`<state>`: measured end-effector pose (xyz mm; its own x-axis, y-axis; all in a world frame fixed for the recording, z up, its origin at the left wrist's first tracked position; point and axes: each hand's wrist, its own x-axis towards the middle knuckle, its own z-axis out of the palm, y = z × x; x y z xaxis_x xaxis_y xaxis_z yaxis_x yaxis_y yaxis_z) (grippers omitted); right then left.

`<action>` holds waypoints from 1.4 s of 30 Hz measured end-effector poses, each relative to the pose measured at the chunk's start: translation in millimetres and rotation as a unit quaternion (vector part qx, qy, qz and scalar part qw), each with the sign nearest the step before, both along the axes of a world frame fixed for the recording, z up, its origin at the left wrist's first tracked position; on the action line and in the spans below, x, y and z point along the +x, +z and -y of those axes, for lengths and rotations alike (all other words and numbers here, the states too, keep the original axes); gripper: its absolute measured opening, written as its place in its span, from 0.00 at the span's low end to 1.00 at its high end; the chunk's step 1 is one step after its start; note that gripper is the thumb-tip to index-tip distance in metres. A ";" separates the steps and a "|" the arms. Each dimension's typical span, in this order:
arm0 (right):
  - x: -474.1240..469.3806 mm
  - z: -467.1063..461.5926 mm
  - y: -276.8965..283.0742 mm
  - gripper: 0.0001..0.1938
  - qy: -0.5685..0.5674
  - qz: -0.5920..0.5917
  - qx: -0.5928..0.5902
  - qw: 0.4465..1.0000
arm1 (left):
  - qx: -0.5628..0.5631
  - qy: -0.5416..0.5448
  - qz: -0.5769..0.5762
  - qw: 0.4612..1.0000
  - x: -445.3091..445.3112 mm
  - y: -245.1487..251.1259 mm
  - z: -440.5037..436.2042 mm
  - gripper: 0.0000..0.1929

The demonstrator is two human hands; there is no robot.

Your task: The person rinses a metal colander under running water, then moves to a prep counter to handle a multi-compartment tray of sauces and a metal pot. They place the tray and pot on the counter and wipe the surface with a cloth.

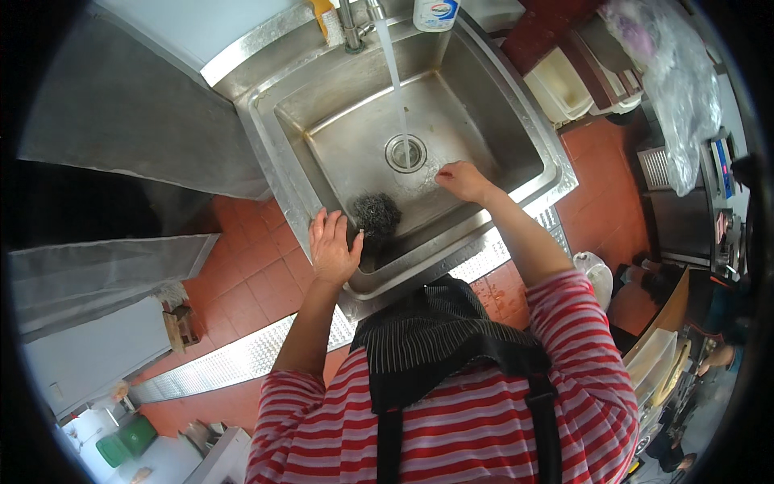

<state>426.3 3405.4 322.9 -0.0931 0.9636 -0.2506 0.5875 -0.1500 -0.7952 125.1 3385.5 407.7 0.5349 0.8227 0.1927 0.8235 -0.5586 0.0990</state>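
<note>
Water runs from the faucet [375, 11] into a stainless steel sink [344, 157], falling over the drain [406, 153]. My left hand [334, 245] rests on the sink's left rim, fingers somewhat apart and nothing in it. Just right of it, inside the basin, lies a dark metal scouring pad [376, 216]. My right hand [462, 180] is over the basin, right of the drain, with its fingers curled; whether it holds something small I cannot tell. Wet spots and small bits of debris mark the basin floor.
Behind the sink stand a white bottle [435, 15] and a yellow-handled brush [327, 21]. White plastic bins [559, 85] and a clear plastic bag [683, 103] are at the right. A metal floor grate [242, 363] crosses the red tiles. Part of another person shows at the far right.
</note>
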 end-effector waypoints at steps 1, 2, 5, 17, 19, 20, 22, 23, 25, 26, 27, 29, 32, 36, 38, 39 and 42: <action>-3.5 -17.7 -16.6 0.13 0.018 0.032 -0.003 0.999 | -0.019 0.017 0.003 1.000 0.2 -0.9 -4.0 0.18; -6.1 -31.0 -35.4 0.13 0.025 0.058 0.013 0.998 | -0.018 0.009 0.012 1.000 1.1 -2.0 -6.5 0.18; -19.2 -53.8 -98.6 0.11 0.123 0.147 -0.043 0.980 | 0.007 -0.017 0.050 0.999 5.0 -7.3 -12.6 0.17; -42.6 -128.9 -161.7 0.13 0.197 0.172 -0.163 0.951 | -0.059 0.037 -0.018 0.997 26.2 0.8 -27.8 0.15; -27.8 -152.2 -155.1 0.13 0.167 0.172 -0.173 0.955 | -0.067 0.051 -0.024 0.996 27.4 -2.1 -31.6 0.15; -18.1 -168.3 -153.1 0.12 0.132 0.186 -0.145 0.963 | -0.090 0.074 -0.046 0.992 28.2 -4.2 -34.0 0.15; 1.3 -195.1 -151.0 0.11 0.036 0.166 -0.064 0.983 | -0.072 0.062 -0.033 0.995 29.1 -5.5 -36.2 0.15; 8.8 -210.7 -149.5 0.16 0.017 0.191 0.022 0.981 | -0.072 0.063 -0.034 0.995 29.3 -5.2 -36.6 0.16; 11.3 -225.9 -146.0 0.19 -0.009 0.235 0.089 0.968 | -0.077 0.065 -0.038 0.994 29.8 -4.2 -35.7 0.16; 8.4 -225.7 -144.5 0.21 -0.015 0.259 0.115 0.959 | -0.084 0.066 -0.039 0.993 29.8 -2.8 -33.8 0.16; 2.4 -223.8 -142.6 0.24 0.000 0.247 0.054 0.967 | -0.092 0.067 -0.040 0.993 29.6 -2.4 -33.1 0.16; -12.6 -207.1 -140.7 0.26 0.057 0.239 0.044 0.968 | -0.079 0.054 -0.033 0.995 28.4 -1.2 -30.3 0.16; -27.1 -174.7 -145.8 0.27 0.180 0.172 -0.034 0.968 | -0.113 0.081 -0.070 0.988 25.5 -2.2 -28.5 0.16; -4.0 -162.0 -162.5 0.30 -0.052 0.185 0.036 0.981 | -0.084 0.072 -0.047 0.993 24.1 -5.6 -29.5 0.15; -1.8 -154.6 -165.5 0.25 -0.108 0.231 0.013 0.967 | -0.081 0.061 -0.032 0.994 24.3 -5.6 -30.1 0.15; -7.3 -148.7 -164.9 0.24 -0.048 0.246 -0.007 0.968 | -0.082 0.062 -0.034 0.994 24.3 -5.6 -30.8 0.15; -30.8 -129.1 -152.3 0.21 0.130 0.158 -0.087 0.975 | -0.086 0.068 -0.038 0.993 23.6 -3.6 -31.1 0.15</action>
<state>395.5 3534.4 170.6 -0.2197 0.8581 -0.4640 0.8354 -0.0801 -0.5437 148.8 3416.6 404.1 0.4248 0.9052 0.0064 0.8985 -0.4225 0.1191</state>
